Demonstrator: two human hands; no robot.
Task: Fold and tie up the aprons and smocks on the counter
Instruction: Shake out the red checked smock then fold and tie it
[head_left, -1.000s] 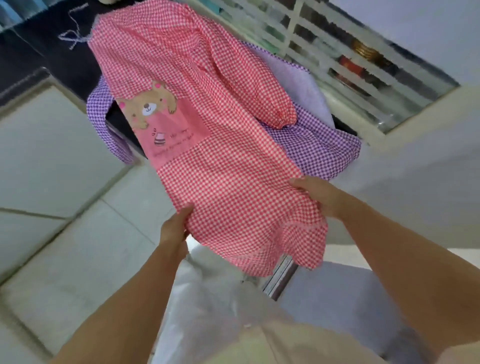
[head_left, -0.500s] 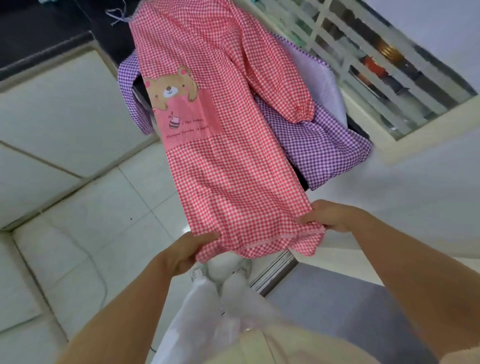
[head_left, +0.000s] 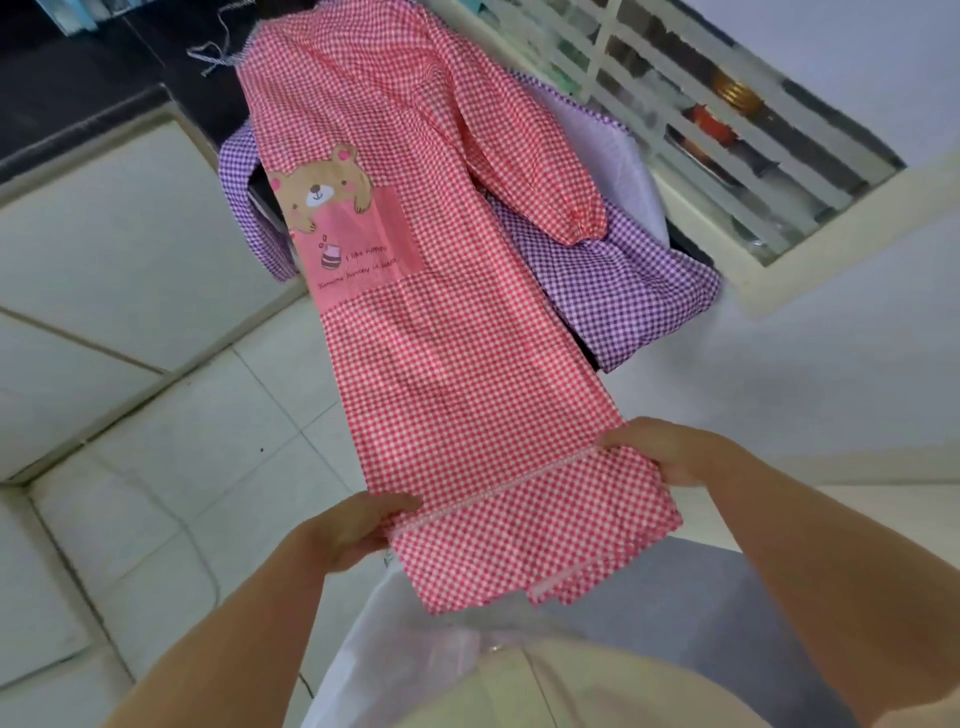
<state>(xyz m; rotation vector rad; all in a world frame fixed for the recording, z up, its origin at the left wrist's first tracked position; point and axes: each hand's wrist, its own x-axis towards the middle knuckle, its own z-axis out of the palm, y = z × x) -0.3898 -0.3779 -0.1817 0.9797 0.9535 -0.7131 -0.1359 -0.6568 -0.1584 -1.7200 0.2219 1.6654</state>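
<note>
The red checked smock (head_left: 447, 364) is stretched out front side up, its top end lying on the dark counter (head_left: 78, 62) and its lower end drawn off the edge toward the person. A pink pocket with a bear (head_left: 337, 218) sits on its front, and one long sleeve (head_left: 524, 171) lies along its right side. The left hand (head_left: 358, 530) grips the smock's left edge with its fingers curled under the cloth; the right hand (head_left: 670, 452) grips the right edge the same way. A stitched line runs between the hands, and the cloth below it hangs loose. Under the red smock lies a purple checked smock (head_left: 623, 296), spilling over the counter's edge. Pale floor tiles (head_left: 182, 441) lie below, and a barred window (head_left: 727, 119) is at upper right
</note>
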